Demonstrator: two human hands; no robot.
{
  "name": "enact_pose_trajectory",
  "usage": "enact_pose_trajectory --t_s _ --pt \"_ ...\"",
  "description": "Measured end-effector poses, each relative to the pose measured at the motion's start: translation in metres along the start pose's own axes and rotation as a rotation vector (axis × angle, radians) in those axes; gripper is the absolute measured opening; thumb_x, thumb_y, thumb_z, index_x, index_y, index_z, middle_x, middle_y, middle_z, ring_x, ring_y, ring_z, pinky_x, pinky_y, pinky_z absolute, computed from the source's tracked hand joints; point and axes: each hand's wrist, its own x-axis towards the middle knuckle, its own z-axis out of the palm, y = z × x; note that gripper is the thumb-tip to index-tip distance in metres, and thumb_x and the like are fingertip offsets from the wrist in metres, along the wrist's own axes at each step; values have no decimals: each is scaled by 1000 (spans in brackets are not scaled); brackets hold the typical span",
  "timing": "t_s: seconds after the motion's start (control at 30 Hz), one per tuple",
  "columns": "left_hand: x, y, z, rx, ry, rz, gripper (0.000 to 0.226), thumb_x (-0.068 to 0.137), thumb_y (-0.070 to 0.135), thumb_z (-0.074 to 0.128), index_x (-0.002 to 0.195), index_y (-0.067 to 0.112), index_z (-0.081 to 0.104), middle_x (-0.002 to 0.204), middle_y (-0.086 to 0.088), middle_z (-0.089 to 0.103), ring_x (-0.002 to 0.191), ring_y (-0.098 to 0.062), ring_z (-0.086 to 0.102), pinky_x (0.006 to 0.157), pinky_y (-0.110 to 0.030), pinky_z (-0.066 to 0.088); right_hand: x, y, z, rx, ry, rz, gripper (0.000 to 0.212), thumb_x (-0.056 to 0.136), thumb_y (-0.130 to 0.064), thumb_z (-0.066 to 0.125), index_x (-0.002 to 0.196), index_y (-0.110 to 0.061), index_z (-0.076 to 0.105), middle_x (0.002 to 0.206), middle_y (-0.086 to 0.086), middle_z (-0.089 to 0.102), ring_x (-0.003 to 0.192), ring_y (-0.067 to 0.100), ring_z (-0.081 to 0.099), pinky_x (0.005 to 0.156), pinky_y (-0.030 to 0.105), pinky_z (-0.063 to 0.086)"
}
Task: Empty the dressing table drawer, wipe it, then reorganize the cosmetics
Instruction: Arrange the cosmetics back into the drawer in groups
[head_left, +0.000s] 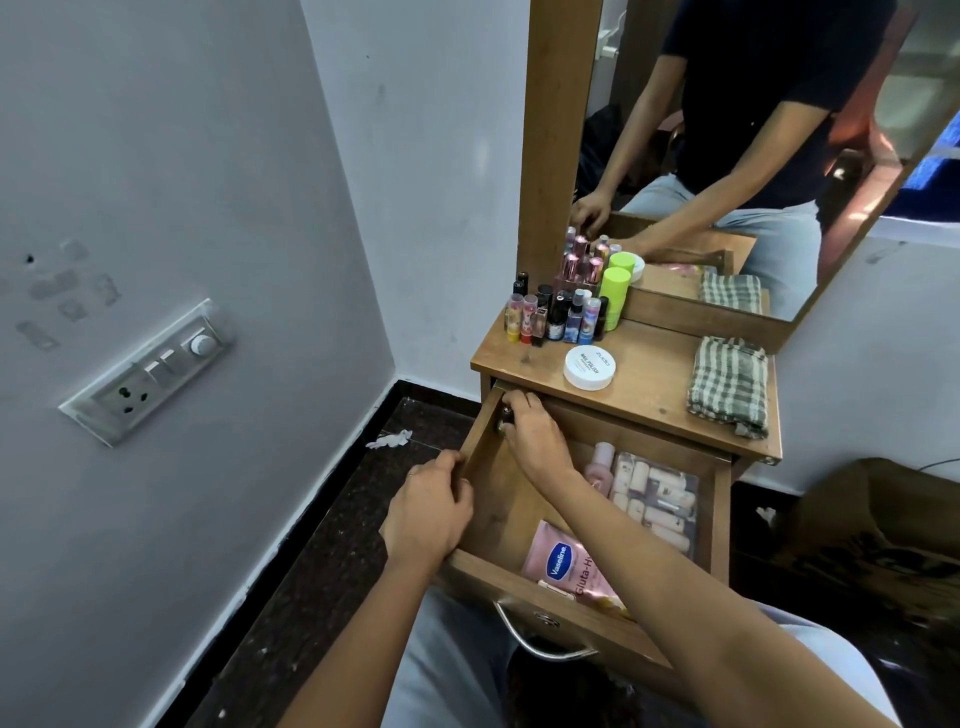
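Reaching into the far-left corner of the open drawer (519, 499), my right hand (535, 436) curls around a small dark item, mostly hidden. My left hand (431, 512) grips the drawer's left wall. Inside: pink Vaseline tube (563, 564), clear pouch (657, 501). Tabletop: small bottles (558, 312), white jar (589, 367), checked cloth (730, 387).

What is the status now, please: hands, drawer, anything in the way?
Left hand grips drawer side wall. Right hand closed on small item in back corner. Vaseline tube, clear pouch still inside. Nothing blocking.
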Motion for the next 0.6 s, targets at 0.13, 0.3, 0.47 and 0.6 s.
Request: enact_pose_trajectory --t_s 0.13,0.3,0.47,0.6 --pt "2 -2 2 -3 10 10 37 95 32 52 132 30 52 108 0 65 90 -14 65 76 -32 55 -5 11 14 101 33 100 43 90 -9 59 131 -13 47 130 11 52 118 26 52 97 38 47" --pt "1 -3 3 -2 9 8 38 95 33 52 133 31 51 107 -1 63 85 -13 63 72 -28 52 -2 14 27 170 72 217 29 94 -7 51 122 -14 50 119 7 54 112 23 54 87 28 42" --pt "1 -3 2 1 4 11 37 95 33 52 133 31 51 106 0 63 82 -11 63 70 -27 52 5 14 34 122 116 307 23 97 -5 48 119 -11 52 117 9 58 102 17 56 81 24 43" --pt "1 -2 1 11 0 3 37 95 33 52 132 31 51 107 -1 63 85 -14 64 73 -30 54 8 14 38 47 142 324 22 95 -6 52 117 -10 53 111 11 64 99 24 64 80 33 54"
